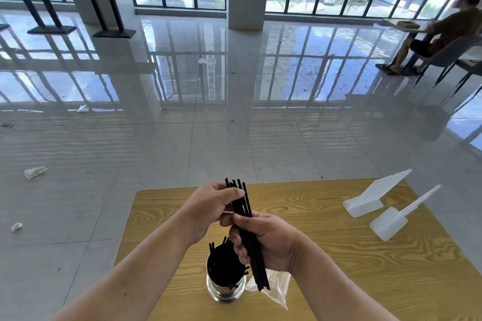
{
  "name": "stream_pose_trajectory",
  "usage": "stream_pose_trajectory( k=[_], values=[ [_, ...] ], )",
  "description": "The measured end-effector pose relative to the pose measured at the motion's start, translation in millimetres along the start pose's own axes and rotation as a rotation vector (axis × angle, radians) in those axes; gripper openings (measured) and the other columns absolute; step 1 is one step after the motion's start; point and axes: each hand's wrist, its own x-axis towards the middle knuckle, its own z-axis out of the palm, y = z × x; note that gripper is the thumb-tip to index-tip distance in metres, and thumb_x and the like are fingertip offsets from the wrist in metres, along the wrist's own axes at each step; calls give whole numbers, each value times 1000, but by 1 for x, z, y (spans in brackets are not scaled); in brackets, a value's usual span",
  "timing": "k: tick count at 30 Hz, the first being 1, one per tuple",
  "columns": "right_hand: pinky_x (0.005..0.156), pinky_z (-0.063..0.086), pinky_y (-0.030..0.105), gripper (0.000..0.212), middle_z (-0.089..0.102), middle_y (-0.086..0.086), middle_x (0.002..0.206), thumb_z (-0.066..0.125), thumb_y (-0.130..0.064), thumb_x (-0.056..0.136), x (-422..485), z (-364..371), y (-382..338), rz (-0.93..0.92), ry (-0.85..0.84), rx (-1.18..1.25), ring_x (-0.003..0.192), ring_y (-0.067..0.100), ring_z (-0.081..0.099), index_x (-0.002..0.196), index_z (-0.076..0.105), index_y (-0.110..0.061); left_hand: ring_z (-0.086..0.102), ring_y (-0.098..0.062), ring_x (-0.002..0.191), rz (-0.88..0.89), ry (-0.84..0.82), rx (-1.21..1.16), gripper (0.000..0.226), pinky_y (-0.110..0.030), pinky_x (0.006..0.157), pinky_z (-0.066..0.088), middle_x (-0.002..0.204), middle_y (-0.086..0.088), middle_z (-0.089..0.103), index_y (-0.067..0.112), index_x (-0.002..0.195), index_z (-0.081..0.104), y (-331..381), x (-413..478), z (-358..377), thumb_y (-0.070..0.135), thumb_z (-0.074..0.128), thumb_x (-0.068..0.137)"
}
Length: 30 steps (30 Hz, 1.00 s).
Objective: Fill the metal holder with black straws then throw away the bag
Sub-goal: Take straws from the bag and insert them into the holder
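A bundle of black straws [244, 206] stands nearly upright above the wooden table [339, 255]. My left hand [208, 211] pinches the bundle near its top. My right hand [263, 240] grips it lower down, fingers curled round it. The bundle's lower ends hang just right of the metal holder [225, 290], a shiny cylinder at the table's near edge with several black straws in it. A clear plastic bag [277, 288] lies on the table right of the holder, under my right wrist and behind the straw ends.
Two white plastic scoops [365, 200] [391, 220] lie at the table's far right. Beyond the table is a glossy tiled floor with paper scraps [35, 172]. A person sits at a table [438, 34] at the far right by the windows.
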Motion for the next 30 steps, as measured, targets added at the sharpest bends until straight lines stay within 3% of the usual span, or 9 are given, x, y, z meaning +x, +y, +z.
stream_pose_trajectory(
  k=[5, 8, 12, 15, 17, 21, 23, 26, 30],
  values=[
    [56, 47, 27, 19, 60, 5, 75, 60, -23, 106, -2, -1, 3, 35, -14, -16, 58, 15, 60, 110, 72, -9, 70, -15, 81, 92, 180, 7, 10, -34, 76, 54, 79, 6, 77, 22, 88, 77, 4, 12, -9, 24, 74, 98],
    [54, 47, 27, 19, 60, 5, 77, 60, -22, 107, -3, -5, 4, 43, 7, -35, 57, 15, 60, 110, 73, -9, 60, -10, 72, 233, 374, -117, 13, -28, 68, 51, 70, 12, 68, 26, 88, 78, 16, 20, -23, 24, 72, 100],
    [52, 43, 27, 20, 56, 6, 77, 60, -21, 106, -3, -12, 9, 38, 135, -35, 56, 15, 53, 116, 68, -5, 69, -8, 66, 482, 474, -301, 10, -25, 66, 61, 76, 4, 76, 22, 87, 76, 37, 14, -34, 22, 72, 96],
    [46, 34, 25, 22, 48, 4, 71, 61, -19, 104, 2, -14, 10, -36, 258, 112, 51, 12, 39, 118, 61, -3, 77, -23, 77, 576, 423, -62, 4, -36, 76, 67, 85, -7, 81, 20, 90, 72, 41, 4, -25, 22, 74, 92],
    [43, 30, 24, 25, 42, 2, 67, 62, -25, 100, 5, -13, 5, -113, 312, 207, 48, 11, 31, 116, 60, -6, 75, -25, 74, 580, 370, 239, 8, -40, 69, 63, 81, -3, 79, 26, 86, 70, 30, -2, -13, 31, 76, 84],
    [40, 30, 23, 41, 37, 0, 61, 58, -48, 104, 11, -12, -7, -236, 370, 325, 42, 9, 29, 113, 60, -9, 61, 3, 57, 672, 265, 813, 15, -11, 51, 44, 65, 19, 66, 35, 86, 59, 1, -16, 12, 39, 72, 78],
    [40, 35, 24, 44, 44, 0, 60, 64, -53, 99, 13, -13, -10, -238, 401, 308, 42, 10, 38, 106, 63, -9, 58, 6, 58, 737, 190, 952, 20, -7, 52, 37, 61, 23, 60, 40, 86, 57, -9, -23, 21, 36, 75, 78],
    [52, 56, 31, 34, 64, 8, 70, 73, -43, 95, 13, -13, -12, -180, 417, 279, 57, 20, 65, 93, 72, -9, 61, -5, 66, 809, 49, 1071, 13, -12, 58, 45, 77, 16, 69, 34, 91, 64, -17, -27, 30, 32, 73, 83],
    [45, 49, 30, 30, 55, 7, 60, 70, -33, 101, 9, -13, -11, -142, 513, 240, 48, 20, 56, 80, 67, -11, 60, -6, 76, 814, -33, 1135, 13, -30, 69, 56, 84, 13, 70, 27, 95, 66, -21, -25, 30, 32, 65, 83]
  ],
)
